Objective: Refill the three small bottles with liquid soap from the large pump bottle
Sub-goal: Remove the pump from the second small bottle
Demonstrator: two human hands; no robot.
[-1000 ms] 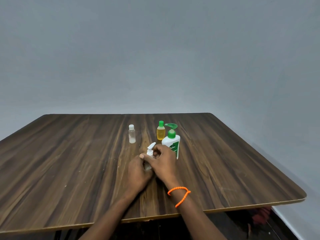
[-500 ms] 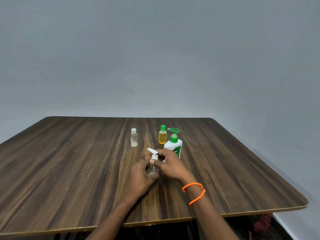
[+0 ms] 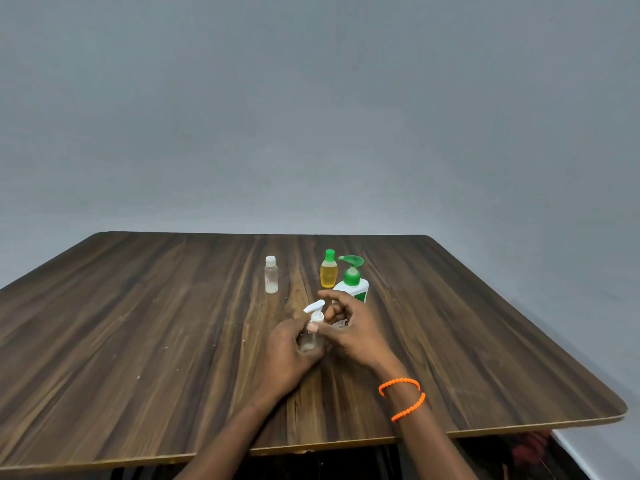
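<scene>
Fingers (image 3: 301, 336) of the left hand (image 3: 289, 355) curl round the clear pump bottle (image 3: 311, 336) at lower centre of the frame, holding it upright on the table (image 3: 138, 341). Right hand (image 3: 353, 329) pinches its white pump collar between thumb and fingers. Behind stand the large pump bottle (image 3: 353, 284), yellow bottle (image 3: 328, 270) and, further left, clear capped bottle (image 3: 270, 274).

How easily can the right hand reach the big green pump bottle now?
Probably yes. The big pump bottle stands just behind the right hand, with nothing between. But that hand is busy at the small bottle's white pump, which the left hand holds, so it must let go first.
</scene>
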